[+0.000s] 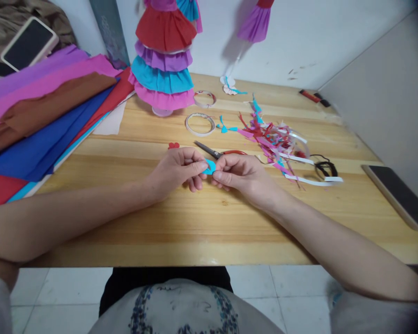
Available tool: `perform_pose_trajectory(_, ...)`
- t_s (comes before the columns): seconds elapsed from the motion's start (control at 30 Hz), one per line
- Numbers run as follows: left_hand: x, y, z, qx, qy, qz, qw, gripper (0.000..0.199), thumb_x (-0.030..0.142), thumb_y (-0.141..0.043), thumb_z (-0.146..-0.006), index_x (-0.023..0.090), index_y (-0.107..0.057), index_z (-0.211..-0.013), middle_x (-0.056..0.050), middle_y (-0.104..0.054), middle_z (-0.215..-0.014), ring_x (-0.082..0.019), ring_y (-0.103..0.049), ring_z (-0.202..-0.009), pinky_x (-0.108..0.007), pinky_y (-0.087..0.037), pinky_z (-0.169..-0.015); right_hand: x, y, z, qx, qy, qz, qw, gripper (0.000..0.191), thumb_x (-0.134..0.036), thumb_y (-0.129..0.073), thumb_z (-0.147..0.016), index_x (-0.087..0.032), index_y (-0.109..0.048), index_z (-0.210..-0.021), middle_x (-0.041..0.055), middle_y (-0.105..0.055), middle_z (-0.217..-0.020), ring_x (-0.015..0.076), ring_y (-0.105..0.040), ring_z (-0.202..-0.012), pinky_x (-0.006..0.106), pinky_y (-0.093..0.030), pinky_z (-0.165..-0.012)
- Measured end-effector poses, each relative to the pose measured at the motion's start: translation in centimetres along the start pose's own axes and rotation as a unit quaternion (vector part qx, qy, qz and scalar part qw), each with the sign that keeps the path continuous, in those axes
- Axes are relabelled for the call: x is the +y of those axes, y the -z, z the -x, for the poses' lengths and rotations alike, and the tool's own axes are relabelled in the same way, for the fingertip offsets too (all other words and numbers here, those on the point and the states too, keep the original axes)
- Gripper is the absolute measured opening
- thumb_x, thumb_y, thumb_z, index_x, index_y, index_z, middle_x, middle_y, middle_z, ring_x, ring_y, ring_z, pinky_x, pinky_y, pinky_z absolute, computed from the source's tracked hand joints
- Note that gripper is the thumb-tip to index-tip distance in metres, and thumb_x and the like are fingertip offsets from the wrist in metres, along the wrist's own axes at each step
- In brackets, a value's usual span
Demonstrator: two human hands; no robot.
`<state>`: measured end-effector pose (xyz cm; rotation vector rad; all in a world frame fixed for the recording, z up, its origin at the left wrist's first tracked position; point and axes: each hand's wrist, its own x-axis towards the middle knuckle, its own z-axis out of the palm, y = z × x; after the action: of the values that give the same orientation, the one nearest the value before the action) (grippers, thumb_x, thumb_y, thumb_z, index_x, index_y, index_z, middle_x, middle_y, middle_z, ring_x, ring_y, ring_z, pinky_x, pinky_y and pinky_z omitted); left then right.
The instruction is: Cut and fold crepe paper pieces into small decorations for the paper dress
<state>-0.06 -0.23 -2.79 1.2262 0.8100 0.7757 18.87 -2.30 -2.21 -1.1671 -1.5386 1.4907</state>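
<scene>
1. Blue piece (pixel 210 167): you have it between your two hands, just on the near side of the scissors (pixel 214 153) and above the table (pixel 209 232), the largest thing here.
2. The sheets (pixel 61 118) lie well to the left of the scissors, overlapping in several colours.
3. The ruffles (pixel 163 79) stand in tiers beyond the scissors, to the left.
4. The scraps (pixel 264 139) spread to the right of the scissors in a loose tangle.
5. Your left hand (pixel 184 169), on the near side of the scissors, has thumb and fingers pinched on the piece's left part. Your right hand (pixel 245 178) has thumb and forefinger together at its right edge. You cannot tell how firmly either presses.
6. Two tape rolls (pixel 200 133) lie beyond the scissors' tip.
7. The red flower (pixel 173 145) lies just left of that tip.
8. The piece, smallest of your main things, looks thin, light and soft, likely paper; expect it to crease or tear if pulled. Hold opposite edges lightly with your fingertips, leaving its middle free.
</scene>
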Motion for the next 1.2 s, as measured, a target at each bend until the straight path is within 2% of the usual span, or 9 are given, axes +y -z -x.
perform_pose_trajectory(0.13,-0.08,0.07,-0.04,-0.019,0.013,0.022,0.999,0.022,0.027,-0.069,-0.085,0.013,-0.062,-0.069,-0.001,-0.065,-0.054,-0.009,-0.061,-0.044,-0.017,-0.047,-0.044,0.00,-0.05,0.05,0.000,0.009,0.003,1.000,0.032,-0.043,-0.085,-0.071,-0.019,-0.063,-0.071,-0.0015,-0.060,-0.062,0.0095,-0.046,-0.053,0.025,-0.032,-0.049)
perform_pose_trajectory(0.33,-0.13,0.09,-0.15,-0.010,0.028,0.073,0.997,0.031,0.042,-0.069,-0.088,0.013,-0.062,-0.079,-0.001,-0.064,-0.058,-0.011,-0.062,-0.047,-0.020,-0.049,-0.045,-0.01,-0.04,0.06,-0.005,0.022,0.025,0.999,0.034,-0.044,-0.084,-0.073,-0.019,-0.060,-0.069,-0.0033,-0.055,-0.059,0.0081,-0.040,-0.050,0.025,-0.030,-0.048)
perform_pose_trajectory(0.47,-0.12,0.08,-0.02,-0.002,0.008,0.067,0.998,0.025,0.037,-0.067,-0.089,0.013,-0.065,-0.086,-0.002,-0.064,-0.059,-0.013,-0.064,-0.051,-0.021,-0.050,-0.046,0.04,-0.01,0.04,-0.001,0.029,0.044,0.999,0.035,-0.043,-0.084,-0.073,-0.019,-0.059,-0.068,-0.0035,-0.054,-0.058,0.0076,-0.038,-0.050,0.025,-0.028,-0.048)
perform_pose_trajectory(0.57,-0.10,0.08,0.15,-0.008,0.001,0.043,0.999,0.021,0.032,-0.066,-0.088,0.013,-0.065,-0.081,-0.001,-0.064,-0.057,-0.012,-0.063,-0.050,-0.019,-0.049,-0.045,0.03,0.02,0.08,0.005,0.030,0.044,0.999,0.036,-0.045,-0.084,-0.072,-0.019,-0.059,-0.067,-0.0037,-0.054,-0.058,0.0075,-0.037,-0.050,0.025,-0.028,-0.048)
perform_pose_trajectory(0.77,0.05,0.05,0.40,-0.021,0.016,0.000,1.000,0.030,0.033,-0.057,-0.093,0.013,-0.062,-0.073,-0.002,-0.062,-0.053,-0.009,-0.060,-0.046,-0.017,-0.047,-0.045,-0.12,0.01,0.14,0.022,0.020,0.008,1.000,0.038,-0.052,-0.081,-0.074,-0.020,-0.061,-0.068,-0.0021,-0.056,-0.060,0.0091,-0.042,-0.052,0.025,-0.030,-0.048)
perform_pose_trajectory(0.97,0.05,-0.18,0.46,-0.012,-0.020,-0.006,1.000,0.017,0.030,-0.069,-0.085,0.014,-0.062,-0.087,0.001,-0.067,-0.072,-0.008,-0.062,-0.047,-0.017,-0.049,-0.043,-0.11,0.00,-0.03,0.016,0.010,0.001,1.000,0.040,-0.052,-0.082,-0.072,-0.019,-0.060,-0.069,-0.0024,-0.056,-0.059,0.0082,-0.041,-0.050,0.025,-0.030,-0.048)
perform_pose_trajectory(1.2,0.06,-0.20,0.33,-0.015,-0.004,-0.021,1.000,0.018,0.024,-0.066,-0.086,0.014,-0.058,-0.073,0.001,-0.064,-0.062,-0.007,-0.060,-0.045,-0.015,-0.046,-0.042,0.02,0.05,-0.07,0.018,0.009,-0.009,1.000,0.036,-0.048,-0.083,-0.072,-0.020,-0.061,-0.068,-0.0028,-0.056,-0.057,0.0083,-0.040,-0.049,0.025,-0.029,-0.047)
